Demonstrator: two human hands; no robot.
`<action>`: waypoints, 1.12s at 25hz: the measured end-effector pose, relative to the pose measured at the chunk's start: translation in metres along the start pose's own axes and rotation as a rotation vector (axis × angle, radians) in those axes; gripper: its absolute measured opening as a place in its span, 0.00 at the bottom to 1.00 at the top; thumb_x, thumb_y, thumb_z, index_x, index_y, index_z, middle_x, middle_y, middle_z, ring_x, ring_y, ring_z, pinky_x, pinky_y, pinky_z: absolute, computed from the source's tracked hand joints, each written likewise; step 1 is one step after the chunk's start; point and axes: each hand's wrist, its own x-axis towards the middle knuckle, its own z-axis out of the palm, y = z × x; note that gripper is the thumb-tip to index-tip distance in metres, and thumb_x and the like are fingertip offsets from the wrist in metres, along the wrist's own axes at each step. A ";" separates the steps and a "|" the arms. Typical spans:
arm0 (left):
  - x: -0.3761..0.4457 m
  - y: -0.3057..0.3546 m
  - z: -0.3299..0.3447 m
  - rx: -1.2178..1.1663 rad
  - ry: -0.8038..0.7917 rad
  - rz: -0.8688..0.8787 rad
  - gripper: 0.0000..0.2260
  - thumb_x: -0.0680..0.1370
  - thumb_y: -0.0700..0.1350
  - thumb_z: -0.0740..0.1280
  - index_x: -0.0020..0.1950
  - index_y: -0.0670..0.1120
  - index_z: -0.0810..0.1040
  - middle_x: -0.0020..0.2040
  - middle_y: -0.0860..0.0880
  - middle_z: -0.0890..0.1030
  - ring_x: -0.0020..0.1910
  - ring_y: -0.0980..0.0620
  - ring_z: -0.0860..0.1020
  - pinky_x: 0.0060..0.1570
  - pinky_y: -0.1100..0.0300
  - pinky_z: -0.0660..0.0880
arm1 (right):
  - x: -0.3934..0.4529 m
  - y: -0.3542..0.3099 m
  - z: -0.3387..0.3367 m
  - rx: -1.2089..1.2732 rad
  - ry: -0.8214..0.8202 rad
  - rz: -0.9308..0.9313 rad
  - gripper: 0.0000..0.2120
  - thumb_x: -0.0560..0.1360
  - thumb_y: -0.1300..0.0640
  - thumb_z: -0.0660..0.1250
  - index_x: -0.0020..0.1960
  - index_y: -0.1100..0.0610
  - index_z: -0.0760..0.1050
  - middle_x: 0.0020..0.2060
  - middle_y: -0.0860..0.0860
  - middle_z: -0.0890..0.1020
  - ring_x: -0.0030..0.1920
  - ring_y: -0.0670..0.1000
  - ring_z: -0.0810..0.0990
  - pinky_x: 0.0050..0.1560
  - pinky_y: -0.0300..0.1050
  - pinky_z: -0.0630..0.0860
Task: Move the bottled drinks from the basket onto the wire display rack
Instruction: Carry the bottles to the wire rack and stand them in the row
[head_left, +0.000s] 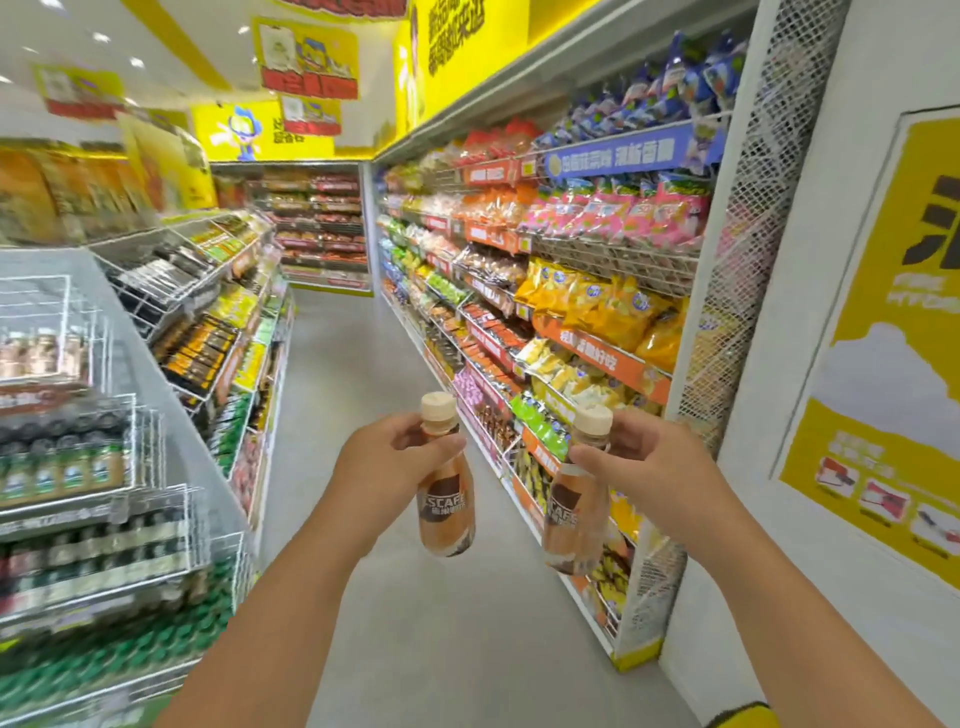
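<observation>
Setting: shop aisle seen from the head camera, grey floor (363, 364) running away from us between stocked shelving
Left side: we note the wire display rack (104, 467), white wire tiers stepping down, each tier filled with rows of small bottles; picture is blurred here, so labels are unreadable
Right side: snack shelves (571, 291) with bagged goods in pink, yellow, orange and green; a white mesh end panel (748, 260) closes that run, and a yellow poster (883, 415) sits on the white wall beyond
Overhead: yellow banners and hanging signs, ceiling spotlights lit
Left hand (384, 467): we see it raised over the aisle, thumb and fingers pinched on the neck of the left bottle (447, 514), just under its cap
Left bottle: brown-and-cream label, cream cap, hanging roughly upright with its base tipped slightly to the right, clear of the rack
Right hand (649, 467): fingers curled round the neck of the right bottle (574, 519), same hold below the cap
Right bottle: same kind, base swung a little towards the left, in front of the lower snack shelves
Spacing: we record the two bottles side by side, near each other, not touching
Basket: we cannot find it in this view
</observation>
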 end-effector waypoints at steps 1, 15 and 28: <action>-0.003 0.000 -0.018 0.015 0.040 -0.002 0.13 0.69 0.55 0.79 0.52 0.56 0.86 0.48 0.55 0.87 0.50 0.52 0.86 0.57 0.44 0.82 | 0.006 -0.005 0.014 0.013 -0.036 -0.020 0.09 0.74 0.59 0.77 0.53 0.51 0.85 0.45 0.45 0.88 0.46 0.43 0.86 0.44 0.33 0.77; -0.042 -0.020 -0.320 0.119 0.435 -0.025 0.07 0.74 0.50 0.78 0.51 0.54 0.86 0.44 0.58 0.87 0.46 0.56 0.86 0.51 0.51 0.83 | 0.058 -0.113 0.318 0.116 -0.365 -0.165 0.07 0.76 0.55 0.75 0.53 0.46 0.84 0.47 0.41 0.88 0.48 0.40 0.85 0.47 0.36 0.77; 0.011 -0.071 -0.612 0.229 0.579 -0.109 0.09 0.72 0.55 0.79 0.48 0.55 0.86 0.46 0.57 0.87 0.49 0.52 0.85 0.51 0.48 0.82 | 0.122 -0.214 0.619 0.196 -0.515 -0.197 0.05 0.75 0.56 0.76 0.49 0.47 0.86 0.44 0.44 0.88 0.47 0.44 0.86 0.45 0.34 0.77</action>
